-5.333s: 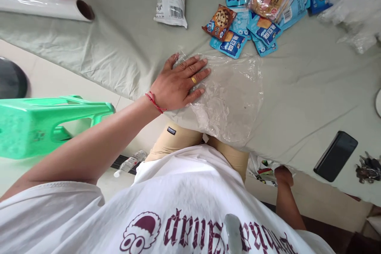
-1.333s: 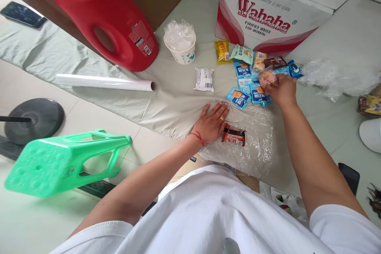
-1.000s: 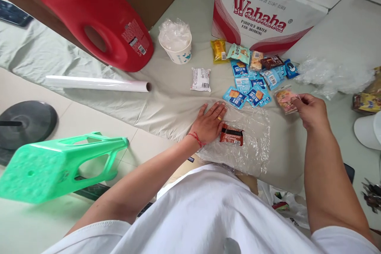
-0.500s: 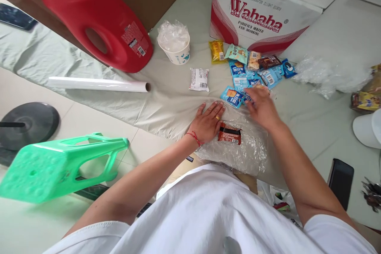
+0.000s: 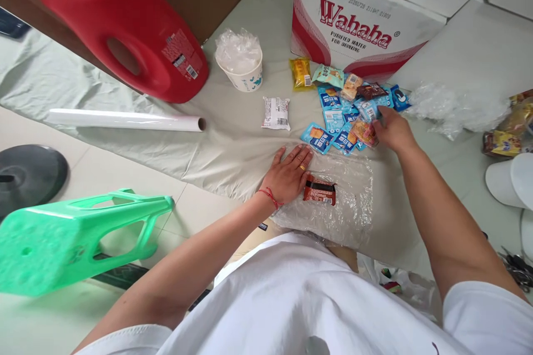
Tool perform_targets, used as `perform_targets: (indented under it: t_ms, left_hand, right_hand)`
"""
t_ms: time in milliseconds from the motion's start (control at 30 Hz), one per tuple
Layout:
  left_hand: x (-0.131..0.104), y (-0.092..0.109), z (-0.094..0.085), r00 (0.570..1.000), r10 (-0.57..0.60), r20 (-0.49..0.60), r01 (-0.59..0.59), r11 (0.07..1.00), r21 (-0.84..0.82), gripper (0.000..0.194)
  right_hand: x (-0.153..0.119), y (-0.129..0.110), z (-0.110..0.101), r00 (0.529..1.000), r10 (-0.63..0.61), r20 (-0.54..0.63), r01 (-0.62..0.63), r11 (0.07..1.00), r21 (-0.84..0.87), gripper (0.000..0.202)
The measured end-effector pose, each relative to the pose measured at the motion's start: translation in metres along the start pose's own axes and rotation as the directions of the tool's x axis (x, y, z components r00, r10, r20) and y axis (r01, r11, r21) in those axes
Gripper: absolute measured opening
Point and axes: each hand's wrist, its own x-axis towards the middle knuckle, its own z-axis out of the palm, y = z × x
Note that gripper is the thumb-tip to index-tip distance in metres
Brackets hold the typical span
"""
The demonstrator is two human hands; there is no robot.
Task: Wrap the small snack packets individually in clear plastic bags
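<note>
My left hand (image 5: 287, 175) lies flat with fingers spread on the left part of a clear plastic film (image 5: 350, 208). Beside its fingertips, a red-brown snack packet (image 5: 320, 189) rests on the film. My right hand (image 5: 393, 128) is at the right edge of a pile of snack packets, its fingers closed at a light blue packet (image 5: 368, 110); the fingertips are partly hidden. Just left of that hand is an orange-pink packet (image 5: 363, 132). More blue packets (image 5: 317, 138) lie above the film. A white packet (image 5: 276, 113) sits apart to the left.
Behind the packets stands a Wahaha box (image 5: 358, 22). To the left are a paper cup (image 5: 241, 64) stuffed with plastic, a red jug (image 5: 166, 50), a white roll (image 5: 125, 120) and a green stool (image 5: 75, 244). Crumpled plastic (image 5: 458, 108) and white cups (image 5: 508, 177) are at the right.
My right hand has moved right and slightly up, from over the blue packets to the pile's right side. My left hand stays on the film. The view has shifted slightly.
</note>
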Motion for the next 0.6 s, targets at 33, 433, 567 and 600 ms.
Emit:
perform_targets:
  t_ms: [33, 433, 567, 600]
  left_hand:
    - [0.000, 0.000, 0.000, 1.000, 0.002, 0.001, -0.002, 1.000, -0.002, 0.057]
    - [0.002, -0.001, -0.002, 0.998, -0.006, 0.056, 0.008, 0.999, -0.032, 0.057]
    - [0.002, -0.001, -0.002, 0.999, -0.009, 0.044, 0.011, 0.999, -0.033, 0.057]
    - [0.001, -0.001, -0.002, 0.999, -0.008, 0.039, 0.009, 0.999, -0.033, 0.056]
  right_hand:
    - [0.004, 0.003, -0.005, 0.999, 0.038, 0.007, -0.038, 0.999, -0.033, 0.044]
    - [0.038, -0.001, -0.014, 0.916, 0.396, -0.057, -0.389, 0.848, -0.361, 0.051]
    - [-0.007, 0.001, -0.030, 0.926, 0.284, -0.248, -0.350, 0.894, -0.280, 0.035]
    - [-0.023, 0.001, -0.038, 0.916, 0.254, -0.311, -0.319, 0.930, -0.182, 0.033]
